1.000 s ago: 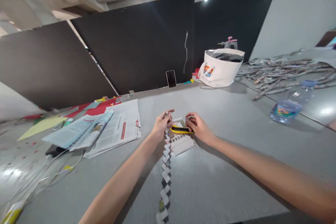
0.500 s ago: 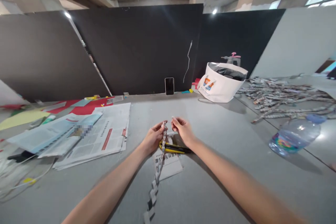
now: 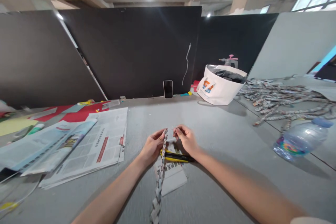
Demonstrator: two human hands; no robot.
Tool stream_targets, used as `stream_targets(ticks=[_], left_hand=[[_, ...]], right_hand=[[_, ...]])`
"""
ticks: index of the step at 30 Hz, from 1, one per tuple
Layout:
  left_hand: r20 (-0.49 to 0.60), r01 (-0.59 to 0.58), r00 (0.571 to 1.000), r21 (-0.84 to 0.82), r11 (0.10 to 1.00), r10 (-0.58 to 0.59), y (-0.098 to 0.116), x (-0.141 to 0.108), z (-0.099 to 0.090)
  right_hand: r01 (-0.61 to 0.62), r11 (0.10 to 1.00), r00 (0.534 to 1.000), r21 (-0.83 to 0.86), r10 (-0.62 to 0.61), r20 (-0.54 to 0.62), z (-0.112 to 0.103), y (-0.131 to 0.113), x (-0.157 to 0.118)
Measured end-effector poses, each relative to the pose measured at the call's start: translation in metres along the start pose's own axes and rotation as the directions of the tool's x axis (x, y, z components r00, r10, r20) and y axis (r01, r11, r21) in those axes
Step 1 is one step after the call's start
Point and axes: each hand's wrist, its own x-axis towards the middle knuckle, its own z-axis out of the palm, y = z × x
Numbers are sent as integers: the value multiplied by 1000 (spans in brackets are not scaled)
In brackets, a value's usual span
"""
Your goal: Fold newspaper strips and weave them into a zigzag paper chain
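My left hand [image 3: 154, 144] pinches the upper end of a braided newspaper chain [image 3: 163, 157], which hangs down toward the bottom of the view. Just to the right, my right hand [image 3: 186, 139] is closed in a pinch, with a small pale bit at its fingertips, too small to make out. A narrow gap separates the two hands. Below them lies a yellow and black utility knife [image 3: 176, 156], partly behind the chain. Folded newspaper pieces [image 3: 174, 182] with printed characters rest under the knife.
Newspapers [image 3: 89, 147] are stacked at left, near red paper [image 3: 78, 113]. A phone [image 3: 168, 89] leans against the black partition [image 3: 136, 49]. To the right stand a white bag [image 3: 223, 89] and a tilted plastic bottle [image 3: 301, 138], with many braided paper strips [image 3: 283, 98] behind.
The view has shifted slightly, so the scene sits a little lower. My right hand stays pinched beside the chain; my left hand still holds the chain's end.
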Motion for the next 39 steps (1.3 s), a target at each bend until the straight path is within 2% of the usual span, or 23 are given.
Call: stream_targets(ticks=[3, 7, 10, 15, 17, 21, 28, 33, 36, 39], left_hand=[[5, -4, 1000, -18, 1000, 4, 0, 2, -1], [56, 16, 998, -23, 1000, -14, -1, 4, -2], [55, 13, 998, -50, 999, -10, -1, 6, -1], [62, 11, 998, -40, 999, -9, 0, 8, 1], [57, -3, 998, -30, 1000, 4, 1, 8, 1], [37, -29, 999, -19, 999, 30, 2, 8, 0], [46, -14, 999, -7, 1000, 14, 4, 7, 0], [65, -10, 998, 22, 1000, 9, 4, 5, 2], [50, -8, 999, 19, 1000, 7, 4, 5, 3], [52, -7, 999, 18, 1000, 6, 4, 5, 3]], right_hand=[[41, 999, 999, -12, -41, -21, -1, -6, -3], [-5, 1000, 1000, 12, 5, 20, 0, -11, -2], [-18, 1000, 999, -19, 18, 29, 0, -10, 0], [-32, 999, 999, -11, 31, -7, 0, -5, -1], [-1, 996, 998, -84, -4, -57, 0, -4, -2], [106, 941, 977, -322, -160, -144, 1, -4, -5], [186, 914, 965, -361, -239, -108, 3, -4, -8], [267, 895, 957, -358, -291, -14, 4, -8, -10], [267, 909, 962, -319, -271, 34, 3, -11, -10], [202, 950, 979, -237, -196, 47, 2, -11, -7]])
